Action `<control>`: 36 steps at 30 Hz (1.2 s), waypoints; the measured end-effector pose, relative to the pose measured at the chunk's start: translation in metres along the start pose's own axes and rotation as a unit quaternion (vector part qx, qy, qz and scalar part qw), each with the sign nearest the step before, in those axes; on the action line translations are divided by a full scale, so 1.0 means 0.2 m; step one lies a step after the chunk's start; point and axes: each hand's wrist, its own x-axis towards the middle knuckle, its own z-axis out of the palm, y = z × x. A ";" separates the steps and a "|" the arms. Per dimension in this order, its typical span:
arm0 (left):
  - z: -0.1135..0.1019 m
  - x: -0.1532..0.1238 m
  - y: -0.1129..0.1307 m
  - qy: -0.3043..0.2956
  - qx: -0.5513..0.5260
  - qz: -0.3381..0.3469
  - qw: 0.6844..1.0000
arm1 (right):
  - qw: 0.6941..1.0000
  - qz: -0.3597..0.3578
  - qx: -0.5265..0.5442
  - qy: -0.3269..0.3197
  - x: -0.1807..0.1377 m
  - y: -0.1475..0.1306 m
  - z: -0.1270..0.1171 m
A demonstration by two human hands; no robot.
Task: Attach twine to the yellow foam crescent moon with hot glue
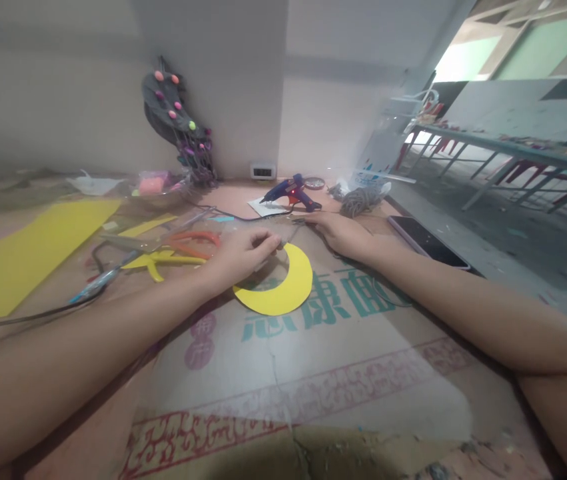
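A yellow crescent-shaped cutout (290,287) lies on a flattened cardboard sheet (343,360) with green and red print. My left hand (243,253) rests on the crescent's upper left tip, its fingers curled and pinched together on the edge of a thin clear sheet. My right hand (340,233) lies just beyond the crescent's upper right end, fingers closed on something thin near a dark cable; what it grips is too small to name. Both forearms stretch in from the bottom corners.
A blue glue gun (290,191) stands on white paper behind the hands. Orange-handled scissors (190,241), a pen (96,285), yellow foam sheets (23,257) and scraps lie left. A phone (426,241) and a bundle of grey cord (360,199) lie right. A dark decorated craft piece (176,120) leans in the wall corner.
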 end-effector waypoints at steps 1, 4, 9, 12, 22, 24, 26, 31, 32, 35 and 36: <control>0.00 0.00 0.00 -0.001 0.001 0.000 1.000 | 1.000 -0.001 -0.017 0.001 0.00 0.01 0.01; 0.00 0.00 0.00 -0.004 -0.001 -0.009 1.000 | 0.997 0.016 -0.077 0.016 0.00 0.04 0.02; 0.00 -0.01 0.01 -0.010 -0.010 -0.018 1.000 | 0.987 0.076 -0.133 0.036 0.00 0.06 0.01; 0.00 -0.01 0.01 -0.008 -0.006 -0.011 1.000 | 0.989 0.075 -0.119 0.049 0.00 0.06 0.02; 0.00 -0.01 0.00 -0.004 0.008 -0.001 1.000 | 0.975 0.079 0.037 0.205 -0.03 0.01 0.01; 0.00 -0.01 -0.01 -0.005 0.012 0.004 1.000 | 0.967 0.079 0.085 0.228 -0.03 -0.04 -0.02; 0.00 -0.01 -0.01 -0.012 0.006 0.000 1.000 | 0.959 0.074 0.125 0.243 -0.04 -0.10 -0.04; -0.01 0.00 -0.01 -0.040 -0.020 0.001 0.999 | 0.965 0.049 0.136 0.218 -0.11 -0.24 -0.04; -0.01 0.00 -0.01 -0.047 -0.019 0.003 0.999 | 0.972 0.032 0.123 0.197 -0.12 -0.25 -0.02; 0.00 0.00 -0.02 -0.066 -0.018 0.000 0.998 | 0.986 -0.048 0.081 0.136 -0.14 -0.26 0.01; 0.00 0.01 -0.02 -0.069 -0.020 -0.003 0.997 | 0.986 -0.080 0.067 0.129 -0.14 -0.25 0.01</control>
